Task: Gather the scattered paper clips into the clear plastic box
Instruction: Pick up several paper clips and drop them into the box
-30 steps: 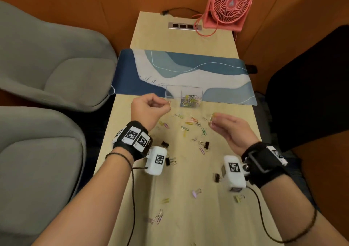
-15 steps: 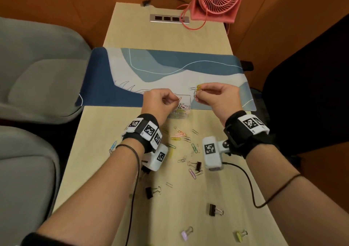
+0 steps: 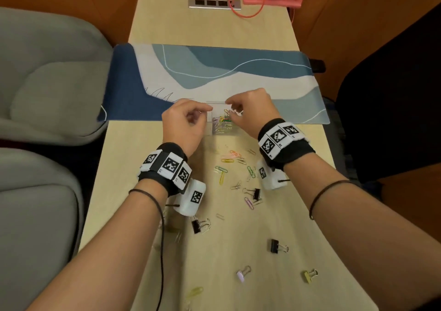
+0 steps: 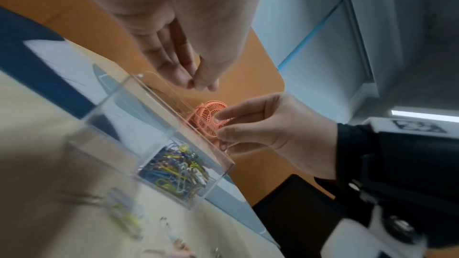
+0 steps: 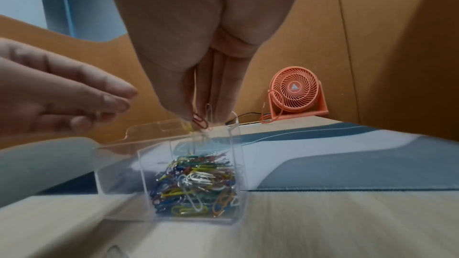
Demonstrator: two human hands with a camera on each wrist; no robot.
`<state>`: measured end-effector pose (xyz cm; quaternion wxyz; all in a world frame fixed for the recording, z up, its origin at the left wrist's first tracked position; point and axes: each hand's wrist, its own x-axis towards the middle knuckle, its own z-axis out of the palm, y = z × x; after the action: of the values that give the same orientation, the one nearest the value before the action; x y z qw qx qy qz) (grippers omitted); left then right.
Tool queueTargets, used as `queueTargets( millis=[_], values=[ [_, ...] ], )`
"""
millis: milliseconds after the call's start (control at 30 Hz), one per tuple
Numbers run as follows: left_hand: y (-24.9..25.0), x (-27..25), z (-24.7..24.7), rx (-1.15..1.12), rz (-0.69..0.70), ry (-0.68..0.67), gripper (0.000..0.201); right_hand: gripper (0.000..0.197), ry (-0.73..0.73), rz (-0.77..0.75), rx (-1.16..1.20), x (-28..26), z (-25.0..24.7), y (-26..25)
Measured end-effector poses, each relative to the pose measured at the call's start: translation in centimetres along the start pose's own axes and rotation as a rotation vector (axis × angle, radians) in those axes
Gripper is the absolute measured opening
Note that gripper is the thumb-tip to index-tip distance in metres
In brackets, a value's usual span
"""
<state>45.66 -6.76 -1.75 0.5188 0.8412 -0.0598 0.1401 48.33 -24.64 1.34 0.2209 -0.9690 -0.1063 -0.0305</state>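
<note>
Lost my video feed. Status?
Right hand pinches paper clips over clear box. Left hand beside box, apparently empty. Nothing blocking.

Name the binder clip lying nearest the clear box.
The black binder clip just below the right wrist; the other black ones and the pastel ones lie farther from the clear box.

The clear box (image 3: 223,125), mid-frame at the mat's near edge, holds a colourful heap of clips (image 5: 196,181); more clips (image 3: 235,165) lie scattered below.

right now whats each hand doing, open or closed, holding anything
Left hand: fingers loosely curled beside the clear plastic box; cannot tell if it holds anything.
Right hand: closed, pinching paper clips above the open box.
</note>
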Motion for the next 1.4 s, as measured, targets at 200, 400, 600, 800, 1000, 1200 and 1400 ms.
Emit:
queueTargets(
  millis=[200, 400, 600, 800, 1000, 1200, 1400],
  values=[
    [-0.1, -4.1, -3.7, 0.052, -0.045, -0.078, 0.023, 0.024, 0.052, 0.079, -0.069, -0.6, -0.1, -1.1],
    [-1.0, -11.5, -8.3, 0.183, -0.195, -0.208, 0.022, 0.025, -0.004, 0.009, 0.111, -6.6, 0.6, -5.8],
    [-3.2, -18.5, -10.5, 0.432, -0.204, -0.215, 0.025, 0.030, -0.482, 0.039, 0.032, -16.5, 5.5, -9.5],
    [-2.5, -16.2, -7.7, 0.521, 0.045, -0.424, 0.035, 0.022, -0.401, 0.028, -0.007, -20.0, 8.1, -9.8],
    [-2.3, -14.9, -6.1, 0.596, 0.006, -0.562, 0.019, 0.006, -0.356, 0.100, 0.121, -21.2, 7.1, -9.0],
    [-2.0, -14.4, -5.9, 0.530, -0.031, -0.479, 0.014, 0.012, -0.266, 0.489, 0.330, -22.1, 2.1, -3.0],
    [0.5, -13.6, -4.3, 0.206, -0.128, -0.515, 0.012, 0.017, -0.453, 0.357, -0.051, -22.2, 0.9, 1.0]
  ],
)
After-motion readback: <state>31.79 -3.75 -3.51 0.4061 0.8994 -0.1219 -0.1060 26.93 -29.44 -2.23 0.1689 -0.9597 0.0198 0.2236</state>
